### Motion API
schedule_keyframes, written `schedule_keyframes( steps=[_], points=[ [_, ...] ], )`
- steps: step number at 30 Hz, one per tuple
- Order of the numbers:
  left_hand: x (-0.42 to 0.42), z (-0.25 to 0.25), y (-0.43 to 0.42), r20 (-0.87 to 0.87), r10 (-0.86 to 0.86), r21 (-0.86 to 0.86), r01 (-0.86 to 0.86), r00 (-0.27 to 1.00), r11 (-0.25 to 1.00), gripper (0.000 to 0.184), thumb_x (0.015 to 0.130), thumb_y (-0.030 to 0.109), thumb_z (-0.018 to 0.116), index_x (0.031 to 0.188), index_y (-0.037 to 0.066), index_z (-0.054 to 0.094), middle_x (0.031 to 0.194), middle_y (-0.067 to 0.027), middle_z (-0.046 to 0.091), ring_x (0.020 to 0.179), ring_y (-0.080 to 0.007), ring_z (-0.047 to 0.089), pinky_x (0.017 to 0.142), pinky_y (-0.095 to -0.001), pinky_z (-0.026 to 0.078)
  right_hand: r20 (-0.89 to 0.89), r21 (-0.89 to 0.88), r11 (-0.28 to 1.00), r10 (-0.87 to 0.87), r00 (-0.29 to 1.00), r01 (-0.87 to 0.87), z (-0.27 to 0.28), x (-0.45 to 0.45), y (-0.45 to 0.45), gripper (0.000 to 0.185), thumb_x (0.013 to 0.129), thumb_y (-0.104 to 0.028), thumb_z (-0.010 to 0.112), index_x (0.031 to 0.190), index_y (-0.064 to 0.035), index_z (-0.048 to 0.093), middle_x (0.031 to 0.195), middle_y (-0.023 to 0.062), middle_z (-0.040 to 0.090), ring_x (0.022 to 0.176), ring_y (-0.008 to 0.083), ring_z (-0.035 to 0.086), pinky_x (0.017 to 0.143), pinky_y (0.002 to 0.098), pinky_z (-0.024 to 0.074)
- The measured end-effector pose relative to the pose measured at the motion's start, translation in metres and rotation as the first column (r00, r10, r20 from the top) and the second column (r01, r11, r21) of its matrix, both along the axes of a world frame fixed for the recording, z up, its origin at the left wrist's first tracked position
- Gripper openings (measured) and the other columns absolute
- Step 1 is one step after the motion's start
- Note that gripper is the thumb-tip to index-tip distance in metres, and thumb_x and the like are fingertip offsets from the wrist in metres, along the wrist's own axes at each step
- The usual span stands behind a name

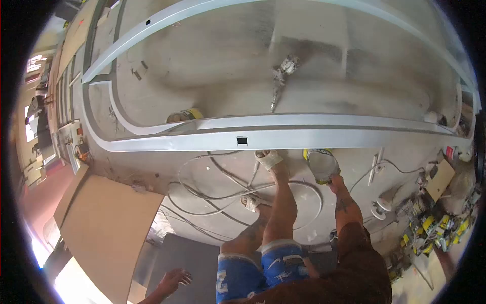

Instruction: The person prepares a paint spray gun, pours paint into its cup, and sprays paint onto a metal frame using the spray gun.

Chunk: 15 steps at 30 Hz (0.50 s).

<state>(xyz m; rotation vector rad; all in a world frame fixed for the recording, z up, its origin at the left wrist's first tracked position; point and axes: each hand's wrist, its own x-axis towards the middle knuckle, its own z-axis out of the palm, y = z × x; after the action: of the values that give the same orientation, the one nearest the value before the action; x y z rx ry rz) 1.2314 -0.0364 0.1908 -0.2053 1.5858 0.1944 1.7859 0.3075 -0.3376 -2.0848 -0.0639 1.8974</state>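
Observation:
My right hand (335,183) grips the near edge of a round can (322,165) with a yellow and black side and a pale grey round face. The can is just below the white metal frame (304,138), above the floor or on it; I cannot tell which. My left hand (177,277) is low in the view, beside a dark grey surface (195,263), its fingers loosely apart and nothing in them. A small dark rectangular hole shows in the frame's front bar.
Grey hoses (217,196) loop over the floor around my sandalled feet (269,160). A large tan board (109,223) leans at left. Another yellow can (185,115) lies behind the frame. Crumpled yellow and grey packets (440,228) are heaped at right, near white discs (380,207).

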Motion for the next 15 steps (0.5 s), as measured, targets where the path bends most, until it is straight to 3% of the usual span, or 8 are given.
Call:
schedule_keyframes(
  steps=[5,9,13,14,15],
  points=[
    [0.036,0.021,0.023,0.037,0.061,-0.052,-0.059,0.997,0.997,0.036,0.101,0.028,0.045,0.111,-0.003,0.061,0.102,-0.0118,0.066,0.088,-0.0183,0.063,0.08,-0.0329,0.052,-0.087,0.021,0.997,-0.078,0.993,0.08,0.009,-0.007,0.001,0.032,0.088,-0.006,0.055,0.12,-0.0004,0.052,0.109,0.0107,0.055,0.1,0.0241,0.056,0.078,0.0409,0.0508],
    [0.046,0.033,0.042,-0.002,0.042,-0.016,-0.042,0.999,0.999,0.039,0.102,0.03,0.043,0.113,-0.003,0.061,0.101,-0.0113,0.066,0.09,-0.0179,0.062,0.083,-0.0326,0.051,0.043,-0.014,0.991,0.131,0.99,-0.131,-0.03,0.022,-0.017,0.02,0.085,-0.008,0.059,0.104,-0.0017,0.055,0.095,0.0067,0.055,0.083,0.0208,0.056,0.068,0.0401,0.0498],
    [0.042,0.037,0.027,-0.012,0.099,0.047,-0.099,0.995,0.994,0.039,0.102,0.03,0.042,0.114,-0.003,0.061,0.1,-0.0108,0.066,0.089,-0.0178,0.062,0.083,-0.0326,0.05,0.093,0.039,0.977,0.206,0.974,-0.21,0.004,0.02,-0.027,0.016,0.082,-0.012,0.063,0.094,-0.0034,0.055,0.084,0.0102,0.06,0.067,0.0278,0.06,0.06,0.0409,0.0492],
    [0.04,0.038,0.019,-0.017,0.099,0.066,-0.098,0.995,0.993,0.039,0.102,0.029,0.041,0.114,-0.002,0.061,0.1,-0.0107,0.066,0.089,-0.0178,0.062,0.083,-0.0326,0.05,0.234,0.205,0.78,0.548,0.803,-0.592,0.024,0.018,-0.03,0.017,0.083,-0.014,0.062,0.094,-0.0032,0.055,0.082,0.013,0.06,0.066,0.0304,0.06,0.06,0.0417,0.049],
    [0.039,0.04,0.014,-0.026,0.116,0.069,-0.114,0.993,0.991,0.039,0.102,0.029,0.042,0.114,-0.002,0.061,0.099,-0.0106,0.066,0.09,-0.0178,0.062,0.083,-0.0324,0.05,0.425,0.289,0.413,0.753,0.502,-0.864,0.047,0.016,-0.032,0.018,0.084,-0.016,0.062,0.094,-0.003,0.055,0.081,0.0158,0.061,0.065,0.033,0.061,0.059,0.0425,0.0487]
  ],
)
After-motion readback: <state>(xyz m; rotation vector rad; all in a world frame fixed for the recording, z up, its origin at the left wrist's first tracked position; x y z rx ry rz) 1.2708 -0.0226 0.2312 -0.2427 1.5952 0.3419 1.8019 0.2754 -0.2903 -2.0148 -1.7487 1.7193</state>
